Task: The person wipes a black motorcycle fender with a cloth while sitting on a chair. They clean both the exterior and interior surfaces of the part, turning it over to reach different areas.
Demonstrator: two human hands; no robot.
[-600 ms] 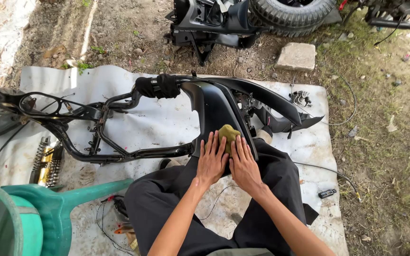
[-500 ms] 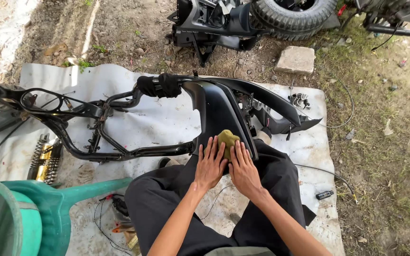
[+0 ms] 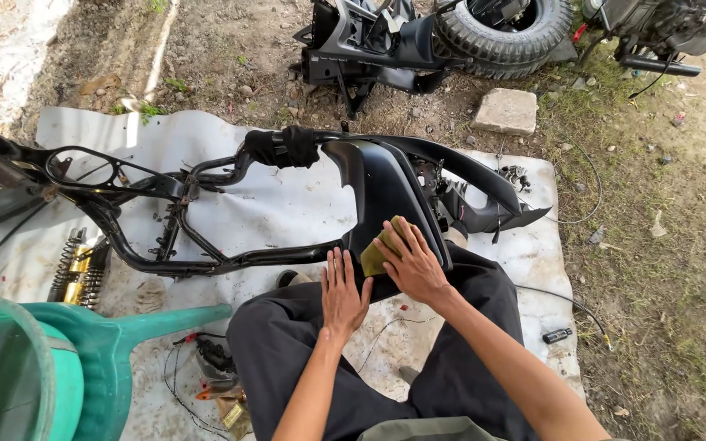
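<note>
Springs point(image 3: 79, 268) in yellow and grey lie at the far left on the white sheet point(image 3: 288, 204), beside a green watering can point(image 3: 83, 359). Next comes the black frame point(image 3: 165, 220). The left hand point(image 3: 345, 296) lies flat, fingers spread, on the black panel point(image 3: 386, 188). The right hand point(image 3: 414, 263) presses a yellow sponge point(image 3: 379, 249) on this panel, above the lap. A stone point(image 3: 507, 110) is behind, on the ground.

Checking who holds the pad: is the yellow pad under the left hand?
No: the right hand presses the yellow pad onto the black panel, while the left hand lies flat beside it.
</note>
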